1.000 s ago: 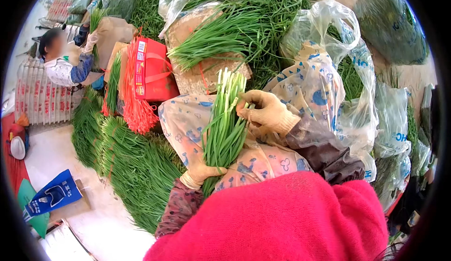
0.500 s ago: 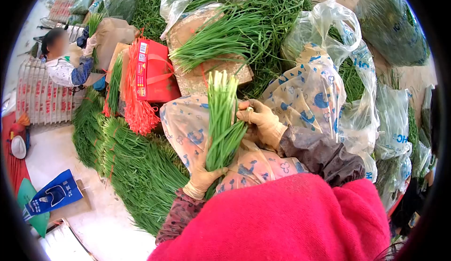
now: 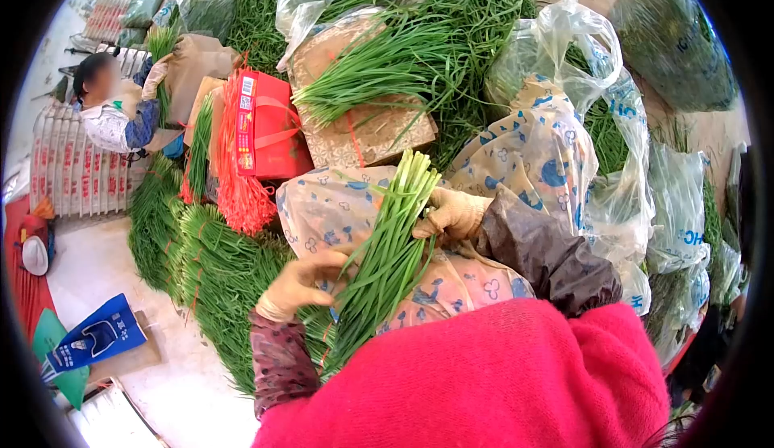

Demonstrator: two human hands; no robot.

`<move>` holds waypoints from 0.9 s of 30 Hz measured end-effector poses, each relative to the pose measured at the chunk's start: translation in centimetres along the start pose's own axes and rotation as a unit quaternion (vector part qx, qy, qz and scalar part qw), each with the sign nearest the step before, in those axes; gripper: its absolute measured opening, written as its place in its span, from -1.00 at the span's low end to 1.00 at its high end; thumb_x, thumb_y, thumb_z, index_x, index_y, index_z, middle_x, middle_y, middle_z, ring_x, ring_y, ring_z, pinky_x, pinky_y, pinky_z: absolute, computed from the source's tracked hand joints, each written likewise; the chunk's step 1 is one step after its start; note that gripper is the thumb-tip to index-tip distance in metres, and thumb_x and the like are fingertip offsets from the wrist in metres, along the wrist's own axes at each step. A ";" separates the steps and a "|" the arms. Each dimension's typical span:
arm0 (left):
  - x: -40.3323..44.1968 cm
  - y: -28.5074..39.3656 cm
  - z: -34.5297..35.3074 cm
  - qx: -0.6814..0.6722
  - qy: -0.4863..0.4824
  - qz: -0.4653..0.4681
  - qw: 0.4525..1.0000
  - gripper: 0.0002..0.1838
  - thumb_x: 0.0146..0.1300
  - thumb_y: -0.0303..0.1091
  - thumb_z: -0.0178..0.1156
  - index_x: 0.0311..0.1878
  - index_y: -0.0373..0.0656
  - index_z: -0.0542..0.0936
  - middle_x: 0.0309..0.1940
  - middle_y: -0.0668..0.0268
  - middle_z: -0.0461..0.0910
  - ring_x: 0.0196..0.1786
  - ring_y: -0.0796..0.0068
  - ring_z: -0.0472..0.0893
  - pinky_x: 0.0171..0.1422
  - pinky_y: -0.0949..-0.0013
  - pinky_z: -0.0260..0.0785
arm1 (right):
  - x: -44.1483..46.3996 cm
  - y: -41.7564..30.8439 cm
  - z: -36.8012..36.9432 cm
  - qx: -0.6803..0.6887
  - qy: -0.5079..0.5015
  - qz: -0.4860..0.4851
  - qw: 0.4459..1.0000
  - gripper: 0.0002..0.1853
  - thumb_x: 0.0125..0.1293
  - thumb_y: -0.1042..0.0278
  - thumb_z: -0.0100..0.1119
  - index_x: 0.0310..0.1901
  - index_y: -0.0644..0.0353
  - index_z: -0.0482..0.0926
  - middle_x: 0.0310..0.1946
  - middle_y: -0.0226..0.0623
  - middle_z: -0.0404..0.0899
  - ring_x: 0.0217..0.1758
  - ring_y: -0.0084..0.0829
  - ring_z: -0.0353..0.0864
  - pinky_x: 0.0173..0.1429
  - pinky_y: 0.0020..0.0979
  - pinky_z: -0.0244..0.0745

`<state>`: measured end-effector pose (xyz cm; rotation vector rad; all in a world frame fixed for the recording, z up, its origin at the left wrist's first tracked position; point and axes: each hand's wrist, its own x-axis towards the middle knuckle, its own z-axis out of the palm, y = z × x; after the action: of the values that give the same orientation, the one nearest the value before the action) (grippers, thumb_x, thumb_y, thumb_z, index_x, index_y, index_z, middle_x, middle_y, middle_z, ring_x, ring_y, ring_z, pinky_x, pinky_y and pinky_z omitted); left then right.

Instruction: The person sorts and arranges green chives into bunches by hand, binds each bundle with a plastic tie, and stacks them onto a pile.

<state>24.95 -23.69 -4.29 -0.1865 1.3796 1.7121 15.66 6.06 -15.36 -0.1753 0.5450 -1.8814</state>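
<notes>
My right hand point(image 3: 453, 212), in a cream glove, is closed round the upper, pale part of a bunch of green stalks point(image 3: 387, 254). The bunch slants over my lap, pale ends up and leafy ends down to the left. Beside its lower left side is my left hand point(image 3: 302, 284), also gloved, with thumb and fingers apart and nothing between them. A patterned plastic cover point(image 3: 339, 206) lies over my legs under the bunch.
Loose stalks point(image 3: 363, 77) rest on a cardboard box point(image 3: 371, 141) ahead. Left of it stand a red box point(image 3: 270, 125) and red ties point(image 3: 246, 198). Bundled greens point(image 3: 234, 287) lie at left, plastic bags point(image 3: 629, 166) at right. A co-worker point(image 3: 113, 113) holds greens at upper left.
My left hand has let go of the bunch's lower part and opened to the left. The bunch has tilted and moved down, with my right hand now round its upper part.
</notes>
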 end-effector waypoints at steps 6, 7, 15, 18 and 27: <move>5.3 1.6 1.1 -0.048 0.059 0.149 0.986 -0.03 -0.10 -0.23 0.56 0.39 -0.20 0.27 0.35 0.11 0.31 0.35 0.28 0.34 0.42 0.24 0.14 | 0.2 -1.7 1.0 -0.126 0.023 0.044 0.991 -0.45 0.10 0.39 0.39 0.16 0.20 0.47 -0.11 -0.36 0.60 -0.08 -0.52 0.52 -0.06 -0.43 0.45; 6.5 1.6 2.6 0.023 0.068 0.137 0.988 -0.05 -0.07 -0.22 0.54 0.39 -0.21 0.27 0.31 0.14 0.35 0.33 0.33 0.36 0.41 0.29 0.15 | 0.0 -2.4 1.8 -0.186 0.037 0.027 0.981 -0.46 0.11 0.39 0.37 0.16 0.21 0.47 -0.12 -0.36 0.60 -0.07 -0.52 0.51 -0.02 -0.43 0.45; 10.4 1.2 5.9 -0.171 0.117 0.042 0.977 -0.34 0.12 -0.26 0.36 0.29 -0.23 0.39 0.04 0.29 0.55 0.01 0.44 0.57 0.15 0.37 0.41 | -1.0 -2.5 3.4 -0.342 0.210 -0.019 0.916 -0.29 0.09 0.22 0.34 0.28 0.24 0.33 -0.17 -0.30 0.61 -0.09 -0.51 0.53 0.04 -0.45 0.43; 9.4 3.0 7.0 -0.238 0.099 0.044 0.965 -0.38 0.13 -0.32 0.33 0.28 -0.24 0.41 0.05 0.25 0.55 0.00 0.43 0.58 0.13 0.36 0.44 | -1.8 -1.6 4.0 -0.222 0.200 -0.017 0.954 -0.39 0.13 0.26 0.29 0.22 0.25 0.38 -0.25 -0.40 0.58 -0.21 -0.63 0.48 -0.11 -0.53 0.42; 9.5 0.5 2.3 -0.153 0.179 0.037 0.971 -0.50 0.13 -0.32 0.32 0.12 -0.27 0.47 -0.23 0.18 0.59 -0.27 0.33 0.62 -0.18 0.28 0.55 | -4.1 -6.2 5.6 -0.245 0.165 -0.063 0.953 -0.54 0.01 0.58 0.36 0.01 0.26 0.49 -0.32 -0.51 0.48 -0.31 -0.67 0.44 -0.21 -0.61 0.39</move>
<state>20.01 -16.62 -8.91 -0.6510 1.3777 2.0204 14.01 9.99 -7.10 -0.2235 1.2567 -1.8782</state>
